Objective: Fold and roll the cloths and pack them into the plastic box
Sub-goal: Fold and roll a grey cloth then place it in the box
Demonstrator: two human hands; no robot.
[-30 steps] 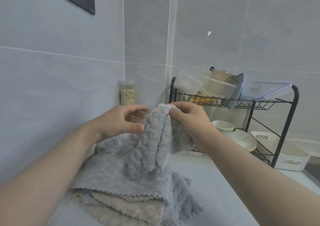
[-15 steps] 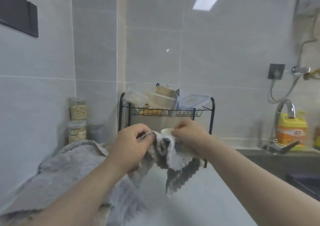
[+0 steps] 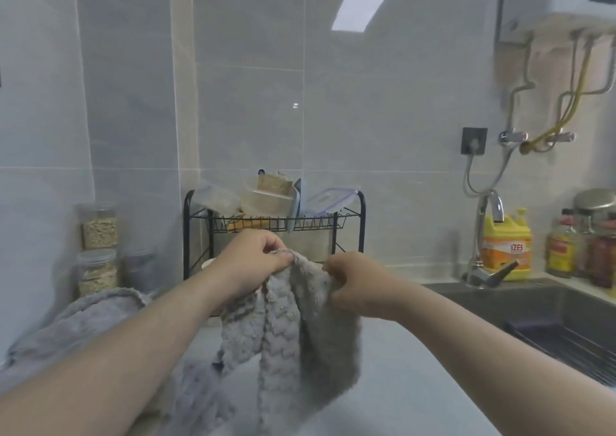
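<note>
Thumb and fingers of the left hand point(image 3: 256, 262) pinch one top corner of the grey cloth point(image 3: 293, 329); the right hand point(image 3: 360, 285) pinches the other. It hangs between them above the pale counter point(image 3: 416, 385) in limp vertical pleats, plush and bobbled. By my reading the work is early: this piece is neither folded nor rolled, and more soft grey cloths point(image 3: 100, 315) lie heaped at the left. No packed box shows; clear containers sit on the black wire rack point(image 3: 361, 222).
</note>
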